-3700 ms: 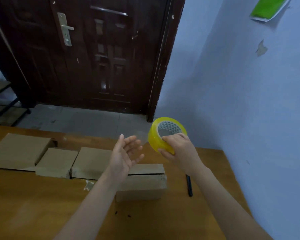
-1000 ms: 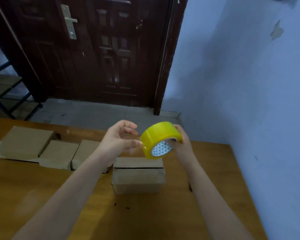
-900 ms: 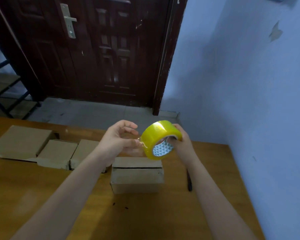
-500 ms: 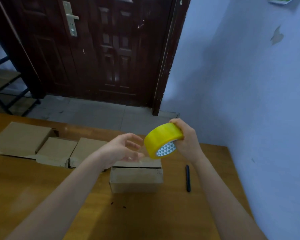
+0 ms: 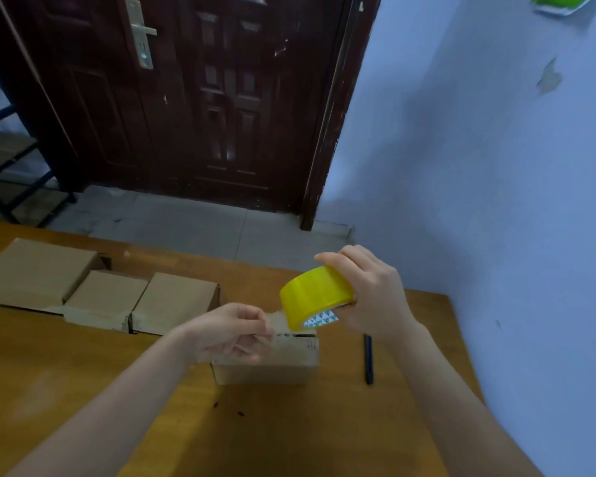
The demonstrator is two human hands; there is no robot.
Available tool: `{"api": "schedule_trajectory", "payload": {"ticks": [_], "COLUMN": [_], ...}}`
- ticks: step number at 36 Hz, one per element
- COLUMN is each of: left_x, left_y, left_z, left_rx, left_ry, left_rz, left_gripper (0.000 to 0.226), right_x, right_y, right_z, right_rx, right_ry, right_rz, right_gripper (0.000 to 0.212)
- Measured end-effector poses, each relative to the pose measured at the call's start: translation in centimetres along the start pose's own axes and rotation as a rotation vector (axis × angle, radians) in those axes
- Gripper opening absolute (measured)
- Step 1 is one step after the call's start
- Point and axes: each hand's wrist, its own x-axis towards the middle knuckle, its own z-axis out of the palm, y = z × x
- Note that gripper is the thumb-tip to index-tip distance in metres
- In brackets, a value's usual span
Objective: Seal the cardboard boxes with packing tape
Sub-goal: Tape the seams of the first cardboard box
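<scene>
above the small box (image 5: 265, 359), right hand (image 5: 369, 294) grips glossy yellow tape roll (image 5: 315, 294); left hand (image 5: 234, 330) pinches its end.

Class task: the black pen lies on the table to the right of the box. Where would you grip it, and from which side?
Grip the black pen at mid-barrel, from above, fingers across its narrow width. It lies flat on the table, its length running away from the person, with bare wood either side; the box stands apart to its left.
</scene>
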Motion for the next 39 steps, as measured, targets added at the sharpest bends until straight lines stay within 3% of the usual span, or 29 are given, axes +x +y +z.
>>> {"api": "schedule_trajectory", "payload": {"ticks": [5,9,12,21,24,26,29,33,37,39], "left_x": [-0.3,-0.1,-0.2,-0.5,-0.7,-0.7,-0.6,-0.7,-1.0,-0.8], "left_y": [-1.8,-3.0,-2.9,-1.1,-1.2,-1.4,-1.4,-1.3,-1.0,-1.0], "left_z": [0.7,0.9,0.6,0.5,0.6,0.6,1.2,1.6,2.3,2.8], "left_rx": [-0.251,-0.561,-0.638,-0.548,-0.595,-0.711,-0.887,-1.055,-1.052,-1.046], "left_ry": [0.112,0.23,0.286,0.239,0.143,0.08,0.043,-0.001,-0.009,-0.023], "left_rz": [0.017,-0.032,-0.04,-0.044,-0.037,-0.012,0.036,0.053,0.031,0.016], "left_gripper": [0.009,0.007,0.005,0.012,0.017,0.023,0.002,0.006,0.023,0.027], "right_x": [-0.7,-1.0,-1.8,-3.3,-3.7,-4.0,-4.3,-3.9,-4.0,-3.8], "right_y": [0.7,0.9,1.2,1.1,1.8,2.3,2.3,1.5,1.0,0.8], "right_z": [0.3,0.3,1.1,2.3,2.3,2.1,1.9,2.4,3.0,3.0], "right_rx": [0.198,0.63,0.789,1.118,1.417,1.625,1.795,1.702,1.69,1.777], "right_ry": [-0.241,-0.549,-0.64,-0.494,-0.468,-0.467,-0.416,-0.33,-0.259,-0.192], "right_rz": [0.166,0.542,0.685,0.777,0.808,0.792,0.707,0.734,0.822,0.843], "right_gripper": [0.06,0.041,0.05,0.063,0.073,0.069,0.051,0.042,0.058,0.055]}}
